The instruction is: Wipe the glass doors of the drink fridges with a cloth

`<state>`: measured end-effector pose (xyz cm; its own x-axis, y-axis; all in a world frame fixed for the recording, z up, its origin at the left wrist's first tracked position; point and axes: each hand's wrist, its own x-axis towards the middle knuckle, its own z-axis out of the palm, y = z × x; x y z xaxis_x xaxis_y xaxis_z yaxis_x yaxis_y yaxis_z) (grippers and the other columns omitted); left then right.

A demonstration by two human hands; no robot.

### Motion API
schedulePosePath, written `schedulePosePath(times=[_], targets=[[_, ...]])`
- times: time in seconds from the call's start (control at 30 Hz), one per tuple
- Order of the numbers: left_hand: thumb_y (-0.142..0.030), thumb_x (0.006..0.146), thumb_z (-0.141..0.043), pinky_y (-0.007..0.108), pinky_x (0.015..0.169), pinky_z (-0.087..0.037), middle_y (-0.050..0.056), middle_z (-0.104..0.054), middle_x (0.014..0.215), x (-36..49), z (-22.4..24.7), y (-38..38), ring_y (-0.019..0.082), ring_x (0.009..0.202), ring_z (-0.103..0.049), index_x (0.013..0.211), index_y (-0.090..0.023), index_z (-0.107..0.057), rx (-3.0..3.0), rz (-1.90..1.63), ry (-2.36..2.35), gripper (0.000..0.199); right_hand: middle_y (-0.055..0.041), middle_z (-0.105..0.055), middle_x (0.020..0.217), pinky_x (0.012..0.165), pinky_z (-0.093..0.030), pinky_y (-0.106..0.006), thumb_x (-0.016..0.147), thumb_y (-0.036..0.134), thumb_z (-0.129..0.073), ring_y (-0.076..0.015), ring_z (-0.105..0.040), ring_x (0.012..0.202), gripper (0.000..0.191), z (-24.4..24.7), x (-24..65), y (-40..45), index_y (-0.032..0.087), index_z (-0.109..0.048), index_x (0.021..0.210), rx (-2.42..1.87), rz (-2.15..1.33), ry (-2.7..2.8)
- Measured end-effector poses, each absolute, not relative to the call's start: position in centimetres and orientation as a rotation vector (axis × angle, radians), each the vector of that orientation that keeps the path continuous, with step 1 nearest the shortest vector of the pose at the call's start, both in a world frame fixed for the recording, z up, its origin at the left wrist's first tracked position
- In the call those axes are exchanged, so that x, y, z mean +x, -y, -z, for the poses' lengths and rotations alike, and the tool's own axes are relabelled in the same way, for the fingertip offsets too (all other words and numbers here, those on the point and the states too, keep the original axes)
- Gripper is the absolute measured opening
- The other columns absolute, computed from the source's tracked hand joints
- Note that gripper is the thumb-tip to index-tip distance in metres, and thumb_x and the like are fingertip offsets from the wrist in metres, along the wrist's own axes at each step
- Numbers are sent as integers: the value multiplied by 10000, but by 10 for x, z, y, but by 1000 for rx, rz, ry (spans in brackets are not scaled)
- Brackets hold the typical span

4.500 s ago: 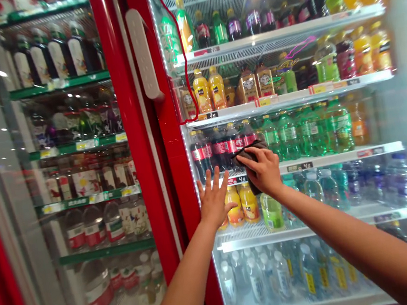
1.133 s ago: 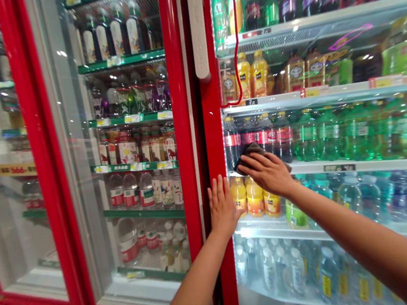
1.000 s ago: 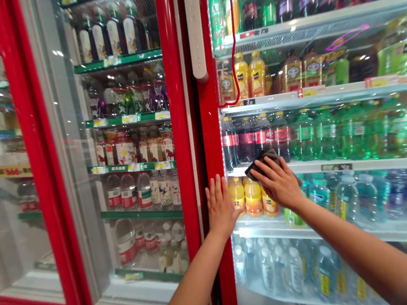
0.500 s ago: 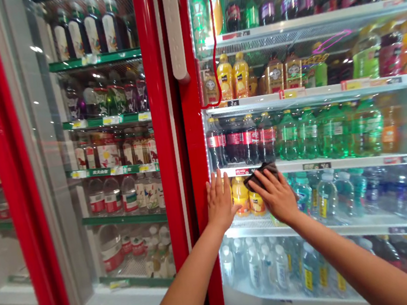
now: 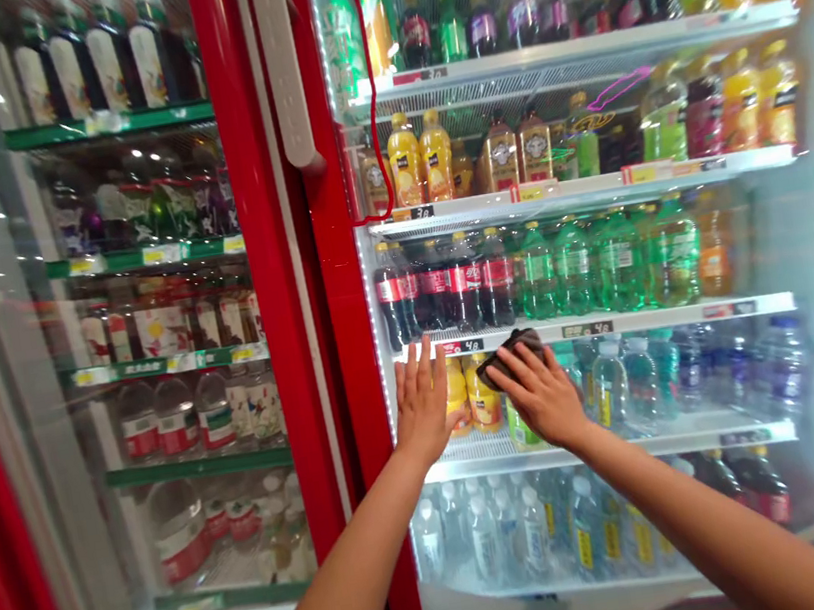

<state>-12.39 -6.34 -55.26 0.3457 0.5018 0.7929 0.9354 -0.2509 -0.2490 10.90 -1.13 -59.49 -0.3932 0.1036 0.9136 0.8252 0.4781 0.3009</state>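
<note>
My left hand (image 5: 421, 404) lies flat with its fingers spread against the glass door of a drinks fridge, near the red door frame (image 5: 357, 352). Under the fingers of my right hand (image 5: 541, 392) is a dark cloth (image 5: 515, 350), pressed to the same glass. Behind the glass, between and beside my hands, stand yellow juice bottles (image 5: 481, 395) on a white shelf. Part of the cloth is hidden by my fingers. A red line (image 5: 372, 98) runs down the glass at the upper left, and a pink outline (image 5: 619, 88) marks it further right.
A long white handle (image 5: 284, 70) sticks out from the door's left side. To the left stands a second red-framed fridge with green shelf edges (image 5: 195, 467) and several bottles. Cola bottles (image 5: 462, 282) and green bottles (image 5: 572, 267) fill the shelf above my hands.
The view has turned to the right, so the fridges appear further left. Both hands have shifted slightly right along the glass, the cloth moving with my right hand.
</note>
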Motion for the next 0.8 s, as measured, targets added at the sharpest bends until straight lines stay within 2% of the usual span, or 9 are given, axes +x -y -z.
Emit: schedulePosePath(times=[0.1, 0.2, 0.33, 0.43, 0.57, 0.7, 0.8], targets=[[-403, 731, -845, 586, 1257, -142, 183, -135, 1691, -114, 550, 59, 345, 1566, -19, 1619, -191, 26, -1880, 751, 1254, 1262, -17, -447, 1581, 1248, -182, -542, 962, 225, -540, -254, -342, 1493, 564, 575, 111, 9, 356, -459, 1504, -737, 1045, 1916], [-415, 745, -832, 587, 1258, -136, 187, -145, 1688, -105, 546, 56, 348, 1567, -23, 1621, -183, -22, -1887, 732, 1232, 1215, -19, -422, 1597, 1244, -152, -580, 964, 250, -543, -268, -304, 1511, 556, 549, 130, 1, 353, -458, 1504, -815, 997, 1784], [-411, 751, -827, 571, 1266, -129, 182, -159, 1687, -100, 548, 55, 347, 1567, -37, 1619, -180, -86, -1899, 673, 1206, 1165, -66, -379, 1620, 1221, -194, -622, 952, 239, -551, -312, -250, 1531, 616, 572, 161, -3, 328, -402, 1543, -948, 901, 1569], [-424, 767, -812, 577, 1265, -122, 172, -164, 1687, -98, 550, 54, 344, 1567, -46, 1621, -197, -83, -1915, 646, 1183, 1145, -88, -393, 1610, 1218, -211, -624, 948, 203, -542, -319, -237, 1535, 589, 597, 163, 2, 299, -445, 1521, -953, 926, 1613], [-432, 726, -846, 578, 1266, -105, 170, -154, 1689, -84, 546, 50, 346, 1568, -40, 1622, -195, -93, -1934, 648, 1158, 1194, -45, -437, 1588, 1240, -221, -560, 953, 208, -552, -268, -270, 1526, 543, 576, 162, 4, 328, -500, 1480, -872, 984, 1811], [-493, 705, -850, 582, 1266, -87, 171, -111, 1694, -67, 543, 45, 347, 1567, 2, 1623, -184, -91, -1948, 606, 1159, 1230, -58, -348, 1632, 1237, -200, -590, 975, 251, -548, -283, -250, 1534, 560, 555, 187, -4, 328, -442, 1520, -955, 960, 1632], [-544, 702, -836, 590, 1263, -86, 170, -82, 1695, -62, 544, 44, 354, 1565, 16, 1624, -182, -86, -1957, 575, 1155, 1242, -107, -204, 1670, 1215, -233, -618, 973, 197, -529, -325, -170, 1549, 660, 583, 200, -5, 286, -309, 1589, -1009, 950, 1513]])
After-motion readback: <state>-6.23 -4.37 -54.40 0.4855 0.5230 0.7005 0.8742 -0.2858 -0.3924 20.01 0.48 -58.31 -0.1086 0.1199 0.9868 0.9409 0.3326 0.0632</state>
